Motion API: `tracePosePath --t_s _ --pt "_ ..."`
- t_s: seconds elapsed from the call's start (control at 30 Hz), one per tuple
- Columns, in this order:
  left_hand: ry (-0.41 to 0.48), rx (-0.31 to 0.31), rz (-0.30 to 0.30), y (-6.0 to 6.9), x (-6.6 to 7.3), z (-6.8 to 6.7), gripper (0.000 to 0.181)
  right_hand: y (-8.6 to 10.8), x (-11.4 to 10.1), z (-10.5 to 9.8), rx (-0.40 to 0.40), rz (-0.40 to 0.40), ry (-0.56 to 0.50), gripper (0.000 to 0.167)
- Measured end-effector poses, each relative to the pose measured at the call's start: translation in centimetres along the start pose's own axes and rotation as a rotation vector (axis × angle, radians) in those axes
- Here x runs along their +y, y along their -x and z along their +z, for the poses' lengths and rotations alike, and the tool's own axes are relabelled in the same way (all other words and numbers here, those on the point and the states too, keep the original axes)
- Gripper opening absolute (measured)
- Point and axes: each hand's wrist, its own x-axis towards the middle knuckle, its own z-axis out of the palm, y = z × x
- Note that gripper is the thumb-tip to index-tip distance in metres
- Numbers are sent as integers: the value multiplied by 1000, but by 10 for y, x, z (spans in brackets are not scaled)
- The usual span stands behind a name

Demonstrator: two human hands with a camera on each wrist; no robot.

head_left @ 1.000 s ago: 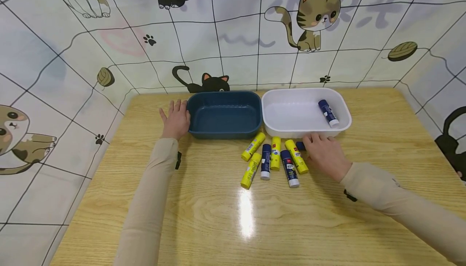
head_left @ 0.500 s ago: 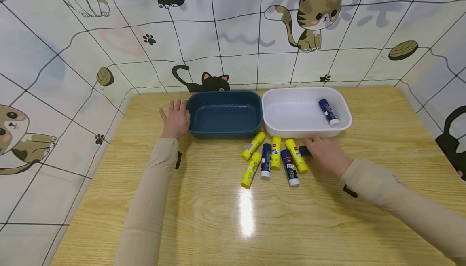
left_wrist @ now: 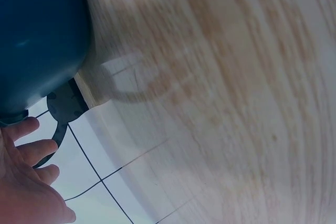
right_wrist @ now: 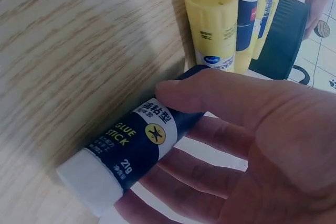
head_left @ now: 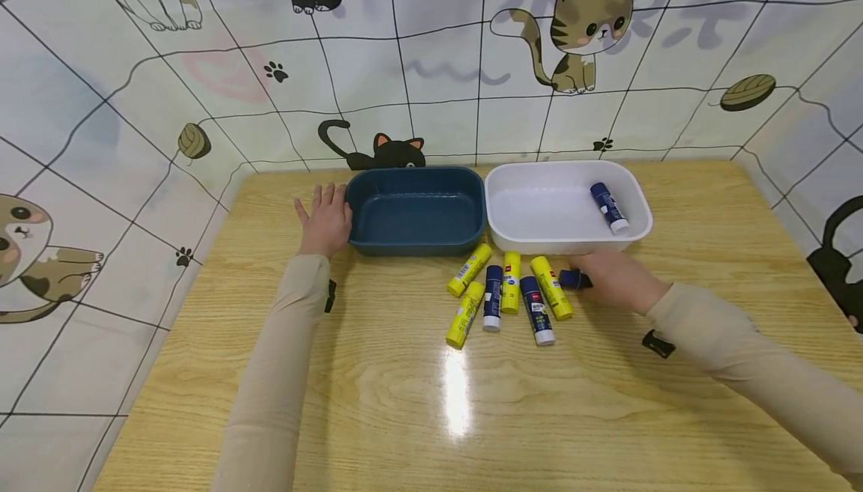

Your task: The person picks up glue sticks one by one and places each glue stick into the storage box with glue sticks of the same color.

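In the right wrist view, my right hand pinches a dark blue glue stick with a white end between thumb and fingers, low over the table. The head view has this right hand just in front of the white tray, the stick's blue end showing at its left. My left hand lies with fingers extended against the left side of the dark blue tray. One blue glue stick lies inside the white tray. Several yellow sticks and two blue ones lie left of my right hand.
The two trays stand side by side on the wooden table, near its back edge. Behind the table and at both sides rises a white covering with grid lines and cartoon cats.
My right hand has moved slightly to the right, and the blue stick at its fingers has shifted right with it. The left hand has stayed at the dark blue tray.
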Motion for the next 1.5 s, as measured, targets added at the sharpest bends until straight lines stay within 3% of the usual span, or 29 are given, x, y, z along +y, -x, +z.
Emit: tracePosePath --t_s 0.4,0.83,1.07,1.3,1.5 --pt "-1 -3 -3 2 1 -1 50 5 -1 -13 -106 52 10 19" --pt "10 10 -1 1 -3 2 50 8 -6 -25 -22 -10 30 21" --pt "3 34 49 -1 -3 3 50 8 -11 -31 -28 22 12 21" --pt "0 54 62 -1 -3 3 49 5 -17 -37 -61 82 -15 21" --pt "3 53 64 -1 -2 3 49 2 -20 -45 0 74 11 29"
